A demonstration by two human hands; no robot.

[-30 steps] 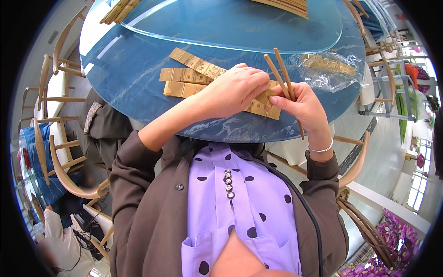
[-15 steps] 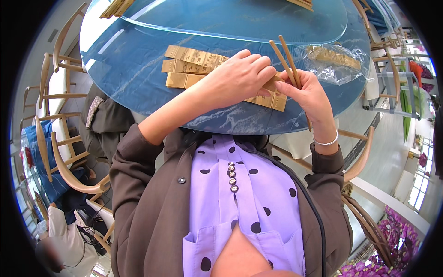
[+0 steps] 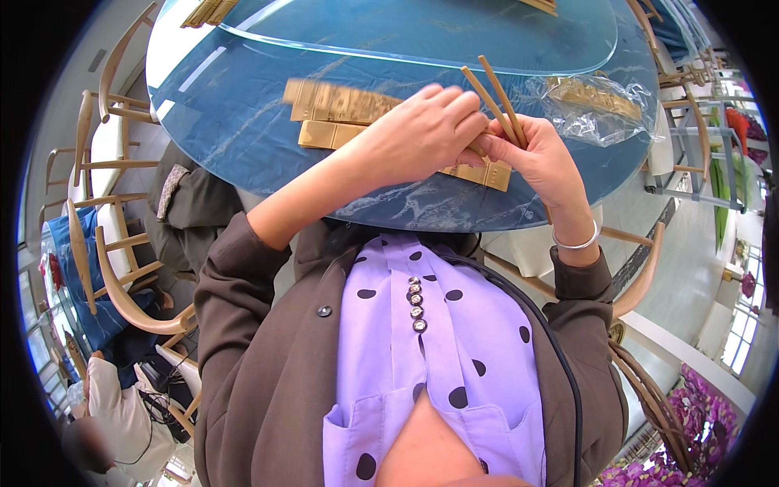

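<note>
My right hand is closed round a pair of brown wooden chopsticks, their upper ends slanting up and left. My left hand meets it at the fingertips, its fingers curled in a pinch on a gold paper chopstick sleeve. The sleeve reaches out leftward from behind the left hand and looks smeared by motion. Beneath the hands lies another gold sleeve on the blue tabletop; a gold sleeve end shows below the right hand. Where fingers and sleeve meet is partly hidden.
A clear plastic bag with gold sleeves lies to the right on the blue table. A raised glass turntable crosses the far side. Gold bundles sit at the far left. Wooden chairs stand around; a person is at lower left.
The gold sleeve at the left hand has shifted and blurred, now overlapping the upper loose sleeve. The hands have drawn closer together, and the chopsticks tilt a little more to the left.
</note>
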